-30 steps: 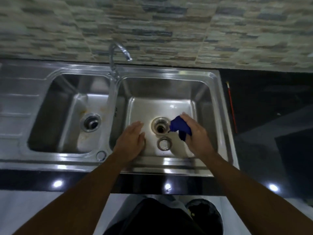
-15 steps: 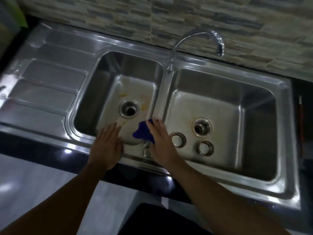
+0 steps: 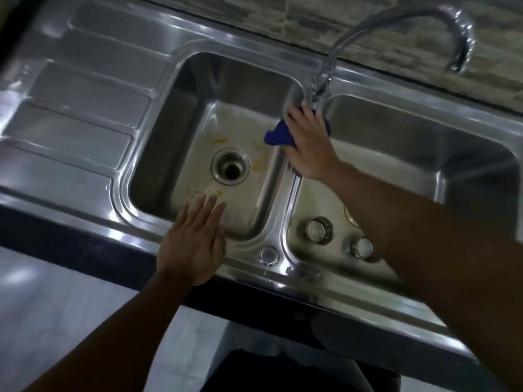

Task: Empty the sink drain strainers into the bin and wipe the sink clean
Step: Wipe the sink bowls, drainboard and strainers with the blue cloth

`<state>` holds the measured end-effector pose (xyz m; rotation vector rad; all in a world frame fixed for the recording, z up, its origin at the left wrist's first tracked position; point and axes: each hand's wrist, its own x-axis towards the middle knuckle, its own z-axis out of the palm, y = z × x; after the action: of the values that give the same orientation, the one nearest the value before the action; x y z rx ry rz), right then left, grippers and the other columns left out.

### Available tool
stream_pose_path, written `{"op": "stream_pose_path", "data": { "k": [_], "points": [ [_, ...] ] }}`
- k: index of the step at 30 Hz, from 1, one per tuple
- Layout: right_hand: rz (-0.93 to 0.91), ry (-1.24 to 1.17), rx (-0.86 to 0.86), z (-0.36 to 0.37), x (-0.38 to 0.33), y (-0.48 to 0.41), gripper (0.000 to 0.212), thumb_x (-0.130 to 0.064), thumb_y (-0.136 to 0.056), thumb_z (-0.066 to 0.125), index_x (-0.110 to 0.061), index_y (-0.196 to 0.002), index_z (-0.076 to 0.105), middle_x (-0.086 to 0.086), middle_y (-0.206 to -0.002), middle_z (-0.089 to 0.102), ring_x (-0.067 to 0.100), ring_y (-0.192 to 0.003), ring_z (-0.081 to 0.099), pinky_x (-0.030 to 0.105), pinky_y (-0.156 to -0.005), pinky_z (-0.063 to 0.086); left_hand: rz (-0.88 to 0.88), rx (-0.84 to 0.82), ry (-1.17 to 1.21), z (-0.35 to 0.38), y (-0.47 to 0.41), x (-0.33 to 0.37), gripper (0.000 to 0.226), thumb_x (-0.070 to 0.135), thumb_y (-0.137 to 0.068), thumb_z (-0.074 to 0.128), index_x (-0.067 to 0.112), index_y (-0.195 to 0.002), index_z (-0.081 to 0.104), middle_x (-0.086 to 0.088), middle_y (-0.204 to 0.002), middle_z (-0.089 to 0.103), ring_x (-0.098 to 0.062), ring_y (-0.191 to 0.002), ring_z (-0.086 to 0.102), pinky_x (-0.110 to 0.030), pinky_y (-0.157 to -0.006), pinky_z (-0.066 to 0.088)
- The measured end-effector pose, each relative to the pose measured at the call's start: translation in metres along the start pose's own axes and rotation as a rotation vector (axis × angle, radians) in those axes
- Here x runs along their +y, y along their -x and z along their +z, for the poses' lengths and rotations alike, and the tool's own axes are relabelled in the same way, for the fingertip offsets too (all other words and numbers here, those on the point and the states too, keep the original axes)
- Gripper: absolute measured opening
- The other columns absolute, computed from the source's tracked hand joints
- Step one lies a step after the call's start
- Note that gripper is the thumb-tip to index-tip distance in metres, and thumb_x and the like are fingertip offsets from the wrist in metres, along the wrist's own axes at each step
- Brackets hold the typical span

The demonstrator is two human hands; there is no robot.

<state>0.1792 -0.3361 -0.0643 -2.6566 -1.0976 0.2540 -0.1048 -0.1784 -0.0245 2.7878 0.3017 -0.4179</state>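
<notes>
- The draining board (image 3: 82, 114) fills the left end of the steel sink unit, ribbed and bare.
- The left basin (image 3: 181, 114) lies next; its floor shows yellow smears and crumbs around the open drain (image 3: 230, 168), which has no strainer in it.
- The left hand (image 3: 191, 247) lies flat on the front rim of that basin, fingers (image 3: 210, 206) spread and reaching over the edge, holding nothing.
- The right hand (image 3: 307, 142) presses a blue cloth (image 3: 278, 135) on the divider between the basins, just below the tap (image 3: 396, 21) base; its fingers are closed over the cloth.
- The dirt lies left of and below the cloth, so the right hand is the one placed to sweep down into it, I judge.
- Two strainers (image 3: 318, 229) sit on the right basin floor near its front edge.
</notes>
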Motion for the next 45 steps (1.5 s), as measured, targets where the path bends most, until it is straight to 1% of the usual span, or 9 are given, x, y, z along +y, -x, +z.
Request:
{"op": "stream_pose_path", "data": {
  "k": [4,9,13,24,29,34,38,41,45],
  "points": [
    [0.01,0.012,0.015,-0.003,-0.004,-0.005,0.065,-0.028,-0.094,0.05,-0.007,-0.153,0.032,0.006,-0.164,0.024,0.029,-0.155,0.01,0.046,-0.125,-0.003,0.007,-0.018,-0.01,0.0,0.001,-0.001,0.067,0.041,-0.096,0.017,0.014,-0.156,0.032,-0.009,-0.164,0.026,-0.024,-0.155,0.016,-0.048,-0.127,0.015],
    [-0.045,-0.111,0.029,0.01,-0.062,0.078,0.068,-0.034,-0.088,0.051,-0.011,-0.151,0.034,0.005,-0.157,0.037,0.026,-0.152,0.019,0.044,-0.125,-0.002,0.008,-0.034,-0.019,0.0,0.0,-0.003,0.067,0.044,-0.097,0.017,0.018,-0.157,0.03,-0.007,-0.164,0.025,-0.022,-0.155,0.014,-0.047,-0.127,0.014],
    [-0.111,-0.101,-0.032,0.025,-0.081,0.119,0.067,-0.033,-0.09,0.051,-0.013,-0.152,0.034,0.0,-0.16,0.034,0.019,-0.153,0.016,0.042,-0.126,0.0,-0.016,-0.051,-0.029,0.002,-0.001,-0.004,0.069,0.048,-0.096,0.013,0.022,-0.159,0.022,-0.005,-0.165,0.022,-0.018,-0.155,0.009,-0.045,-0.128,0.008],
    [0.01,0.089,0.015,-0.008,-0.002,-0.024,0.062,-0.029,-0.091,0.054,-0.011,-0.149,0.039,0.003,-0.157,0.038,0.025,-0.152,0.022,0.043,-0.126,0.004,0.003,-0.02,0.001,0.006,-0.001,-0.006,0.063,0.04,-0.099,0.023,0.02,-0.159,0.024,-0.007,-0.162,0.032,-0.022,-0.154,0.02,-0.051,-0.126,0.018],
    [0.059,0.1,0.04,-0.006,-0.021,-0.011,0.063,-0.02,-0.087,0.06,-0.007,-0.146,0.042,0.006,-0.152,0.043,0.027,-0.15,0.025,0.042,-0.126,0.004,-0.02,-0.032,-0.012,0.005,-0.002,-0.004,0.064,0.043,-0.103,0.013,0.016,-0.16,0.018,-0.008,-0.165,0.023,-0.025,-0.156,0.012,-0.05,-0.127,0.012],
    [0.16,-0.052,0.103,0.006,-0.065,0.029,0.065,0.0,-0.079,0.061,-0.006,-0.142,0.048,0.008,-0.15,0.046,0.032,-0.149,0.026,0.046,-0.127,0.011,0.046,0.045,-0.099,-0.022,-0.034,-0.021,0.065,0.043,-0.102,0.02,0.006,-0.153,0.038,-0.016,-0.157,0.041,-0.031,-0.15,0.032,-0.051,-0.126,0.012],
    [0.434,-0.342,0.288,-0.011,-0.081,-0.001,0.044,0.006,-0.083,0.056,-0.008,-0.126,0.059,0.013,-0.12,0.061,0.03,-0.113,0.058,0.039,-0.099,0.045,-0.021,0.162,-0.125,-0.063,-0.076,-0.068,0.063,0.037,-0.101,0.025,0.001,-0.151,0.039,-0.019,-0.156,0.041,-0.032,-0.151,0.029,-0.051,-0.126,0.012],
    [0.471,-0.458,0.419,-0.037,-0.086,-0.037,0.039,0.008,-0.088,0.053,-0.007,-0.124,0.059,0.009,-0.111,0.064,0.018,-0.095,0.058,0.017,-0.078,0.034,-0.079,0.215,-0.082,-0.08,-0.095,-0.109,0.067,0.04,-0.1,0.021,0.002,-0.155,0.03,-0.019,-0.161,0.03,-0.032,-0.154,0.019,-0.052,-0.127,0.011],
    [0.38,-0.439,0.528,-0.063,-0.093,-0.096,0.044,0.009,-0.085,0.054,-0.006,-0.126,0.059,0.011,-0.119,0.065,0.021,-0.109,0.06,0.015,-0.085,0.035,-0.142,0.231,-0.025,-0.073,-0.106,-0.141,0.067,0.042,-0.101,0.014,0.006,-0.158,0.022,-0.015,-0.167,0.014,-0.028,-0.156,0.006,-0.048,-0.127,0.007]
  ]
}}
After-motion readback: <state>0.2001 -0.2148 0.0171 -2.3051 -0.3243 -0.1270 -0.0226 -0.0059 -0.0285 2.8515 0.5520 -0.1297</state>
